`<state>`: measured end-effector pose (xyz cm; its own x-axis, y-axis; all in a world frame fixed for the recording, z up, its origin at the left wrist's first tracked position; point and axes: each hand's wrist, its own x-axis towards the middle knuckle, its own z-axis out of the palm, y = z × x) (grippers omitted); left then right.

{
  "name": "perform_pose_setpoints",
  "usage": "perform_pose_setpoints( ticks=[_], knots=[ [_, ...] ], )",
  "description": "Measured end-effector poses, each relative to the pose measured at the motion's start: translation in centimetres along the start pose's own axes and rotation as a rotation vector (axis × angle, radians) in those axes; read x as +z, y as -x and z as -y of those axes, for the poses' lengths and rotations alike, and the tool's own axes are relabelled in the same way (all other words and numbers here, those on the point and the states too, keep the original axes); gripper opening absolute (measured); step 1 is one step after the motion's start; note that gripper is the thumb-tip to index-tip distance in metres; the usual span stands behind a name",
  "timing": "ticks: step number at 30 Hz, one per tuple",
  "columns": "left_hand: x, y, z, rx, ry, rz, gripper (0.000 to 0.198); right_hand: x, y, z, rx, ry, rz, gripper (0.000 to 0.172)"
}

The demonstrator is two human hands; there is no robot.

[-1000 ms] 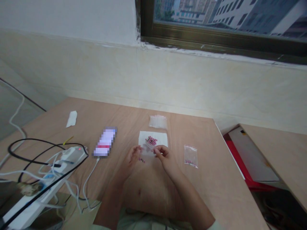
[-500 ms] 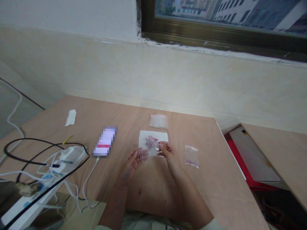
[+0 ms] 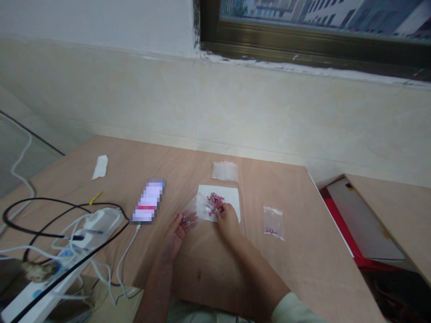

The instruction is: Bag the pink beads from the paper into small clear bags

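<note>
On a white sheet of paper (image 3: 234, 197) lies a pile of small pink and dark pieces (image 3: 215, 200). My left hand (image 3: 180, 226), palm up at the left of the paper, holds a clear plastic bag (image 3: 195, 208) with a few of the small pieces in or against it. Over the paper's lower edge, my right hand (image 3: 228, 220) has its thumb and fingers pinched together at the near side of the pile; what they hold is too small to make out. Right of the paper lies another clear bag (image 3: 273, 222) with several pink pieces at its bottom.
Behind the paper is a stack of clear bags (image 3: 225, 171). A phone (image 3: 148, 201) on a white cable lies to the left, near a white scrap (image 3: 100, 167). At the lower left, a power strip (image 3: 96, 229) sits among tangled cables. The wooden table (image 3: 303, 251) meets a wall behind.
My right hand has let go of the clear bag and come down to the pile. My left hand has shifted left with the bag, uncovering the pile.
</note>
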<state>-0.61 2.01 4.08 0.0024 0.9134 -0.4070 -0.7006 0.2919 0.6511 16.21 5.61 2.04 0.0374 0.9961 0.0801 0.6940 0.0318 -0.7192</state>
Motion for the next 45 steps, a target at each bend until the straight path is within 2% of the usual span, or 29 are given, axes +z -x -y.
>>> perform_pose_setpoints(
  ticks=[7,12,17,24,30,33,35,40,42,45],
  knots=[
    [-0.3,0.0,0.3,0.006,-0.009,-0.003,0.014,0.2,-0.1,-0.3,0.039,0.022,-0.017,0.014],
    [-0.6,0.1,0.7,-0.001,0.006,0.014,0.012,-1.1,-0.4,0.0,0.096,-0.196,-0.048,0.011],
    [0.4,0.7,0.5,-0.047,-0.002,0.073,0.011,-4.5,-0.7,2.1,0.035,-0.445,0.105,0.016],
    [1.8,1.2,0.9,-0.082,0.014,0.089,0.011,-6.7,-0.2,3.9,-0.029,-0.435,0.291,0.013],
    [1.7,0.8,2.1,0.047,0.036,0.056,0.007,-7.0,1.5,4.4,-0.005,-0.540,0.264,0.022],
    [1.7,1.1,1.9,0.055,-0.122,0.059,0.015,-7.0,2.3,4.5,-0.002,-0.509,0.211,0.018],
    [1.9,1.4,1.3,0.045,-0.295,0.087,0.024,-7.1,2.6,4.6,-0.053,-0.456,0.182,0.017],
    [3.2,2.0,-0.6,0.126,-0.663,0.124,0.024,-7.5,2.9,4.6,-0.206,-0.348,0.233,0.016],
    [3.8,2.0,-1.0,0.155,-0.803,0.176,0.019,-7.5,3.0,4.5,-0.171,-0.352,0.235,0.015],
    [4.2,2.0,-1.2,0.173,-0.902,0.242,0.018,-7.4,3.0,4.2,-0.023,-0.430,0.192,0.014]
  ],
)
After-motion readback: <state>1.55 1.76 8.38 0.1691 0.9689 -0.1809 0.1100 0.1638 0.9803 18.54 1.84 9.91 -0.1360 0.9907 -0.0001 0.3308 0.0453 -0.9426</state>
